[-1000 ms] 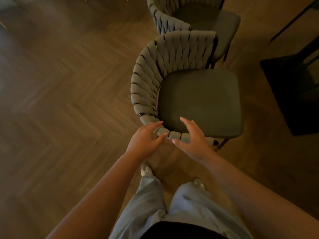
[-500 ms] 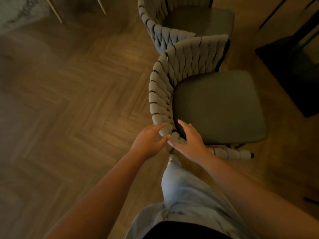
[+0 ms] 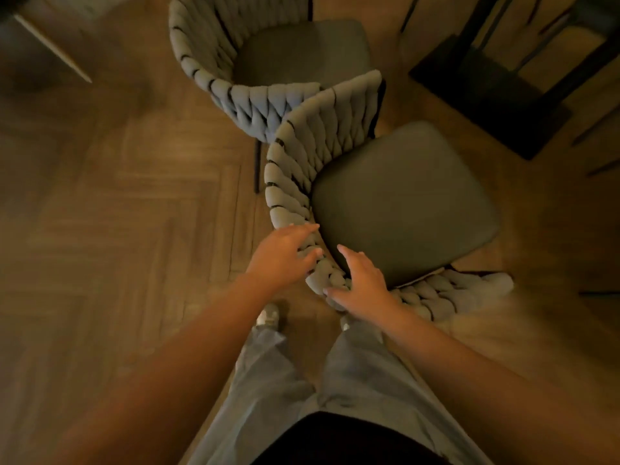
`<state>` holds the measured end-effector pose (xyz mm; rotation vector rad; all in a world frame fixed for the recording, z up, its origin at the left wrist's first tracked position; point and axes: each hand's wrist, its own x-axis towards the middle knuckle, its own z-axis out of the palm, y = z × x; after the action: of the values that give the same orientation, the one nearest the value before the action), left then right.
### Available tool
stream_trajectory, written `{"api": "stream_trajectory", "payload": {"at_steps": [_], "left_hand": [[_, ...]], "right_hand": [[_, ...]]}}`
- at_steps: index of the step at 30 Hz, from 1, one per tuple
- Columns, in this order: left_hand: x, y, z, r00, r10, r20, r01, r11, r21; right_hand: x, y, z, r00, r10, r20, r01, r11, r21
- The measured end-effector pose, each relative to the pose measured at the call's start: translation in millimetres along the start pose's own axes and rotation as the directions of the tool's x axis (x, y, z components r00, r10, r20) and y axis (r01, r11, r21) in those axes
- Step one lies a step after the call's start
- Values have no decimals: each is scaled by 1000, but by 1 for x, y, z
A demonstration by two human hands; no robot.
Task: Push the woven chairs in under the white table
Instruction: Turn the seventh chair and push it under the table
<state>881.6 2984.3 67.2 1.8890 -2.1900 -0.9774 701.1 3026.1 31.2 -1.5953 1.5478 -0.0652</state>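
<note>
Head cam, blurry | both hands on near chair [image 3: 402, 203] backrest at 6 o'clock: left hand [image 3: 280, 255] fingers spread flat, right hand [image 3: 364, 283] fingers draped over rim, loose | desk not visible | risk: clips second chair [image 3: 268, 62] touching at 11 o'clock, or hands slip

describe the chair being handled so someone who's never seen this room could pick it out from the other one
On the herringbone wood floor two grey woven chairs stand back to back. The near chair is the one closest to the person's legs. Unlike the far chair, both the left hand and right hand rest on its braided backrest.
</note>
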Motion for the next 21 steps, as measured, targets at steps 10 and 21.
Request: {"api": "stream_trajectory", "payload": {"at_steps": [10, 21], "left_hand": [[53, -71, -21, 913, 281, 297, -342, 923, 179], [131, -94, -7, 738, 198, 645, -648, 473, 596]], "right_hand": [[9, -16, 77, 899, 400, -181, -354, 904, 241], [18, -11, 93, 870, 454, -191, -476, 875, -88]]}}
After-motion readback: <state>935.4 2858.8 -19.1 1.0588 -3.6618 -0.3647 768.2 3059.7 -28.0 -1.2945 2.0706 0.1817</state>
